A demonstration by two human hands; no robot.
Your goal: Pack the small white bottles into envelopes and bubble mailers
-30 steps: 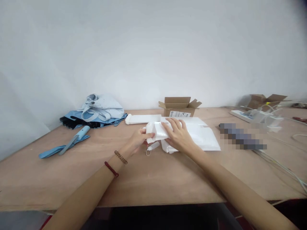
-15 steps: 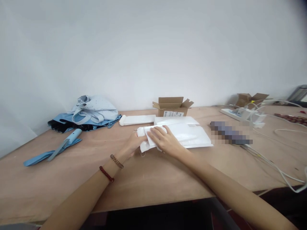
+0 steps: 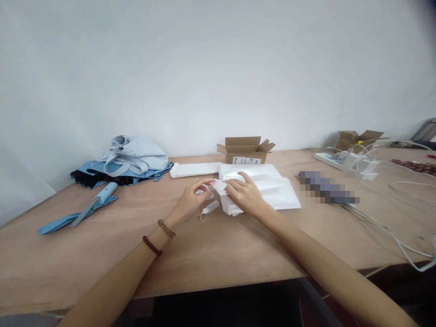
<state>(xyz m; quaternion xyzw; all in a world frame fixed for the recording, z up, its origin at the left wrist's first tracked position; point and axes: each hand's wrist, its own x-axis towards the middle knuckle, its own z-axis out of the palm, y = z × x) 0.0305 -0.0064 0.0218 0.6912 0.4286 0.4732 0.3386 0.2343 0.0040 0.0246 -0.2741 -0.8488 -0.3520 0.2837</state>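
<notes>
A small folded white piece [image 3: 220, 186], perhaps paper or plastic, is pinched at its left edge by my left hand [image 3: 195, 198]. My right hand [image 3: 245, 194] grips the same piece from the other side, fingers closed over it. Under and beyond the right hand lie white padded envelopes [image 3: 281, 193], overlapping on the table. Just below the left fingers is a small white strip [image 3: 210, 208] with a thin string loop at its end. Part of the folded piece is hidden behind my fingers.
Behind stands an open cardboard box [image 3: 243, 146], left of it a stack of white sleeves [image 3: 195, 170]. A blue umbrella [image 3: 104, 194] and a pale cloth bag [image 3: 138, 152] lie left. At right are a power strip [image 3: 329, 161], cables, a blurred item [image 3: 327, 187] and another box [image 3: 361, 137].
The white bundle between my hands has come apart into a smaller folded piece and the strip with the string. My left hand has moved slightly, and its fingers now pinch from above.
</notes>
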